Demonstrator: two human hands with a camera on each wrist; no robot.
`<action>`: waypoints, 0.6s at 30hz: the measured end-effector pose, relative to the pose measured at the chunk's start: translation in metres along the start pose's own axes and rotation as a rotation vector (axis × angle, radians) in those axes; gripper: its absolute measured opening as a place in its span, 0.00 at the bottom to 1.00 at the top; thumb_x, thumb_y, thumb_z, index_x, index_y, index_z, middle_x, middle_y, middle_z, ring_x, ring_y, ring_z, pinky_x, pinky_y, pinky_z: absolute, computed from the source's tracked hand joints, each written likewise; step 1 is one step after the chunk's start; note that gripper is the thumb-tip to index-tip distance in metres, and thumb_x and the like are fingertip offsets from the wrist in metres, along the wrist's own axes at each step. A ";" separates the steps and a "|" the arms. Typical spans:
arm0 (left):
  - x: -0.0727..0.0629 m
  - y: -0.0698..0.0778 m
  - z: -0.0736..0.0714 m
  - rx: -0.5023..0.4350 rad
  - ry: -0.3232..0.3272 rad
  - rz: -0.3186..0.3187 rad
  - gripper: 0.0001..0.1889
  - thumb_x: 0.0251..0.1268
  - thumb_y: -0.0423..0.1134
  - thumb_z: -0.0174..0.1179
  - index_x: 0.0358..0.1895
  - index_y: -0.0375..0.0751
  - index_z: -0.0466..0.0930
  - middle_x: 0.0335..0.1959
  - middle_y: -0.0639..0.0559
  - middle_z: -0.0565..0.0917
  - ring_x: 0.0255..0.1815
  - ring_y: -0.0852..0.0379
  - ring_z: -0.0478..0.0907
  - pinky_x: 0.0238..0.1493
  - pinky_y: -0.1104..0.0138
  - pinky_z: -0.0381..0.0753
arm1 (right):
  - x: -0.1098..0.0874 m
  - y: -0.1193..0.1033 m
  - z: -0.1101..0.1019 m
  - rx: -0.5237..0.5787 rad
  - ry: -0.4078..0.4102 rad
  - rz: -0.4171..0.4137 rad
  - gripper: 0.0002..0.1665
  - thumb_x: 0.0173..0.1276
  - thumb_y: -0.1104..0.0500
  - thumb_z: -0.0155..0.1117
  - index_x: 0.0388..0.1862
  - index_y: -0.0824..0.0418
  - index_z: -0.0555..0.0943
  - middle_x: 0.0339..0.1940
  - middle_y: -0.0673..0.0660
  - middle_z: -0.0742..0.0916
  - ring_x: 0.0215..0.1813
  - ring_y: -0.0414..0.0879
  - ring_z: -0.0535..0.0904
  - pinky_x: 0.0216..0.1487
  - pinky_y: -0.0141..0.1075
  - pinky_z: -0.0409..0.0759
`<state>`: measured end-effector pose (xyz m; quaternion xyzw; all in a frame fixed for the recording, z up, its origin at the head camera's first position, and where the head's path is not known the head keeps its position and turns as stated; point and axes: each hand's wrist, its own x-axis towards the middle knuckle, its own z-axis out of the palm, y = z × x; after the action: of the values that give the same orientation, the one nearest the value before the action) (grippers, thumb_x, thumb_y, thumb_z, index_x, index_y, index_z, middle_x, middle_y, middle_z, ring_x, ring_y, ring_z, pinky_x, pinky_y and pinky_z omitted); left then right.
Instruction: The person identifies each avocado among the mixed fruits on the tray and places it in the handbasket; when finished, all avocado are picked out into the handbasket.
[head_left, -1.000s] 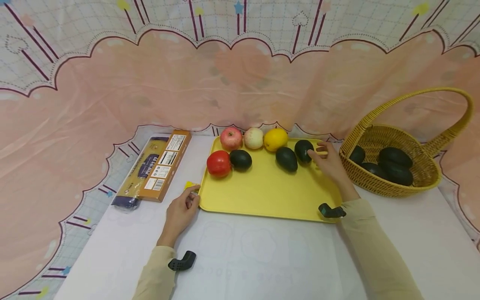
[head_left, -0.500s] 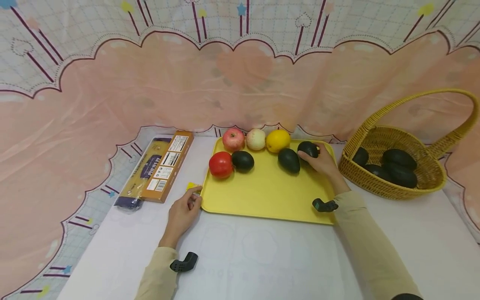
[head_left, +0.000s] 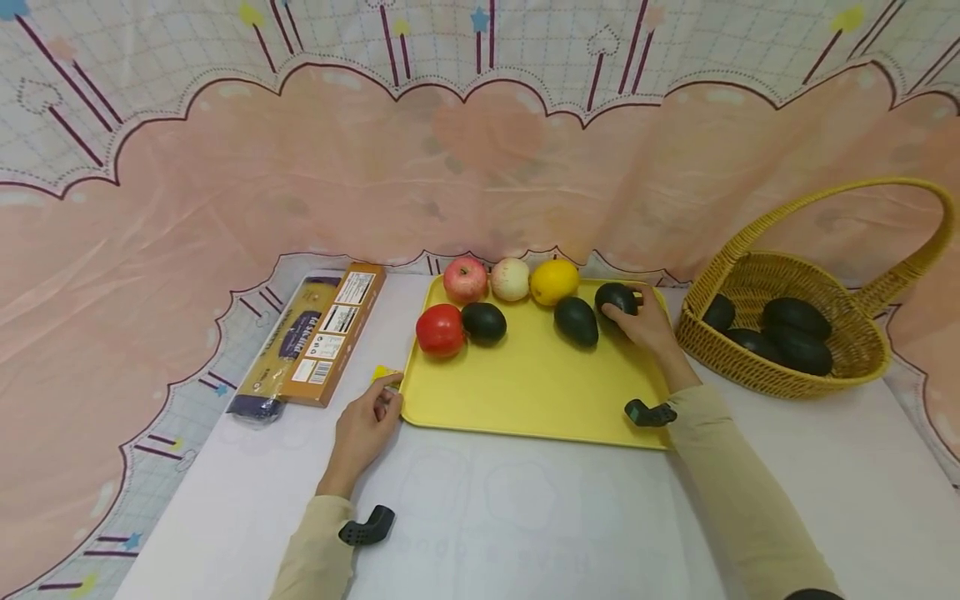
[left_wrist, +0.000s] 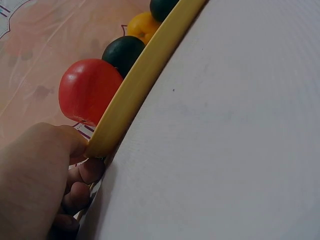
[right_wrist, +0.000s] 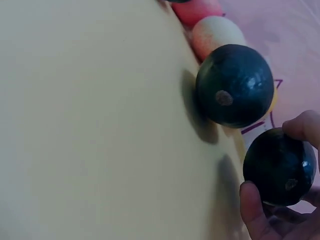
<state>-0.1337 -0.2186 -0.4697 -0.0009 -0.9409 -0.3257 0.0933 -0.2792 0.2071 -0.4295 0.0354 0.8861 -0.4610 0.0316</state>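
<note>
Gripping an avocado (head_left: 615, 296) right of centre in the head view, the right hand (head_left: 651, 327) curls round it. Lower left in the left wrist view, the left hand (left_wrist: 41, 172) pinches the yellow tray (left_wrist: 131, 102); the right wrist view has the avocado lower right.

We've got near-black green on the avocados (head_left: 615, 297), plain yellow across the tray (head_left: 525, 400), glossy red tomato (head_left: 440, 332), blushing pink-red apple (head_left: 465, 280), and look, a peach-pink curtain (head_left: 360, 167) with maroon scallops, pale grid and coloured stars!
</note>
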 end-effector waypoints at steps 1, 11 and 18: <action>0.000 0.000 0.000 0.001 0.000 -0.002 0.16 0.66 0.41 0.55 0.57 0.51 0.76 0.24 0.54 0.75 0.21 0.61 0.65 0.25 0.69 0.61 | -0.001 -0.001 -0.001 0.005 0.006 0.002 0.46 0.63 0.41 0.60 0.72 0.58 0.54 0.70 0.67 0.63 0.65 0.64 0.64 0.61 0.53 0.67; -0.001 -0.002 0.000 0.005 0.005 0.003 0.17 0.66 0.41 0.55 0.57 0.50 0.76 0.25 0.54 0.76 0.21 0.60 0.65 0.25 0.69 0.61 | -0.014 -0.008 -0.008 0.132 -0.002 -0.005 0.48 0.62 0.36 0.59 0.73 0.56 0.53 0.68 0.68 0.63 0.47 0.64 0.81 0.40 0.46 0.82; 0.000 -0.001 0.001 0.007 -0.005 -0.008 0.17 0.66 0.42 0.55 0.57 0.50 0.75 0.25 0.54 0.76 0.22 0.60 0.65 0.25 0.69 0.61 | -0.024 -0.011 -0.015 0.139 0.007 -0.047 0.47 0.64 0.38 0.58 0.73 0.59 0.53 0.66 0.70 0.65 0.55 0.63 0.73 0.42 0.51 0.81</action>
<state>-0.1336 -0.2193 -0.4712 0.0026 -0.9422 -0.3227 0.0897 -0.2563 0.2123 -0.4103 0.0182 0.8526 -0.5221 0.0151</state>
